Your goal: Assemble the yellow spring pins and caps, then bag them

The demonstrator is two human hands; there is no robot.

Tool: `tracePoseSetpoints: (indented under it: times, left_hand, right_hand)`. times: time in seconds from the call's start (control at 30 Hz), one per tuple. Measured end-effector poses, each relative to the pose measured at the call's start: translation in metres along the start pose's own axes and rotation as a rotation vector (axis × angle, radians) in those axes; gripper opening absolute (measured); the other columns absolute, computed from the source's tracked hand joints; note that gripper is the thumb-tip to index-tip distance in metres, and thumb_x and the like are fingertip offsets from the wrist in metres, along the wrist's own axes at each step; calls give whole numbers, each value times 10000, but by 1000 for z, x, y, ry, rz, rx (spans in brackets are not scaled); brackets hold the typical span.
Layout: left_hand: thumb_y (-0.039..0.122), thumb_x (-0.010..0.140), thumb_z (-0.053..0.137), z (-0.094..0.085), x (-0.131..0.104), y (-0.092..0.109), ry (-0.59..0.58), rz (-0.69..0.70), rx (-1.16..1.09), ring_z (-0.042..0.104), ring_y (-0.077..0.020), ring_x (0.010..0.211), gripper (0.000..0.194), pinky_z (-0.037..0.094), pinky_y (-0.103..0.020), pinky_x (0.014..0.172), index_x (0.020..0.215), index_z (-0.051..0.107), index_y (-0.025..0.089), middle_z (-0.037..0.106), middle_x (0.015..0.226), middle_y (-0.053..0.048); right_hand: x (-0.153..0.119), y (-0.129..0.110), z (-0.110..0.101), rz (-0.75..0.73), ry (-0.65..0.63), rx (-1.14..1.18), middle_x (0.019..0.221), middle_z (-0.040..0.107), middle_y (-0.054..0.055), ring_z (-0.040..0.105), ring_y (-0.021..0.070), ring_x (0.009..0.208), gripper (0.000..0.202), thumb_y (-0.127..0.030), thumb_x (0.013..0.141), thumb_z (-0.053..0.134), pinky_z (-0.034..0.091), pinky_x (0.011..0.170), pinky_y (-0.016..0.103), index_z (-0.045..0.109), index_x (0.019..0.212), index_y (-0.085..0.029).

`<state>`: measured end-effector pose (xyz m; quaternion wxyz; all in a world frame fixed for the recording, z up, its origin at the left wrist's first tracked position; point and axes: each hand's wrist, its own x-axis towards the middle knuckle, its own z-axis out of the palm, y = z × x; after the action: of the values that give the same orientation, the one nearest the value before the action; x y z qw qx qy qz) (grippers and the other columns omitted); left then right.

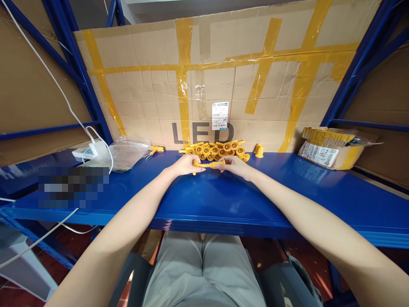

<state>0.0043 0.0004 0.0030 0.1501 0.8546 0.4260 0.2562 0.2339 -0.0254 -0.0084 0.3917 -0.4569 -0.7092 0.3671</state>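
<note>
Both hands are pinching the same slim yellow part (209,165), right in the middle of the frame. The left hand (187,165) has its left end between thumb and fingers, and the right hand (235,167) grips the other end the same way. It looks like smooth plastic, kinda knobbly along its length, but it's too small to tell if it's 1 piece or 2 joined.

Just behind the hands there's a pile (220,150) of yellow pieces lying on their sides, round hollow mouths facing out like little cups. A loose cap (259,150) with a stubby bell shape stands right of the pile, and a thin yellow bit (156,149) lies to the left, next to a crinkly clear bag (123,153).

All of it sits on a glossy blue shelf (220,198). Across the upper frame is a big creased cardboard sheet (143,102), striped with shiny yellow tape (183,47), with a white label (220,115) and 3 black letters, "LED", near the bottom. At the right edge of the shelf there's a beat-up carton (332,149), taped, flaps open. On the left, a smooth white plug (98,148) with a looping cable (47,57).
</note>
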Motion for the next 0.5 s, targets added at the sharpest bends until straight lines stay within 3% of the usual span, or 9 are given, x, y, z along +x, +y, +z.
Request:
tracePoseSetpoints:
  times: [0.3,0.5]
  left_hand:
    - [491,663,712,0,-1,2,-2,-1,-2,497,-117,476,350,294,-227,477,767,590,180,552,513,49]
    - [518,650,706,1,0,1,-13,8,-41,490,-115,470,381,300,-226,475,761,579,176,555,509,44]
  right_hand:
    - [-1,-2,0,47,-27,93,617,626,-6,568,124,627,280,-404,624,739,422,706,283,623,695,-159]
    - [0,-2,0,77,-51,81,550,603,14,579,145,656,353,-497,694,661,432,720,296,595,600,-163]
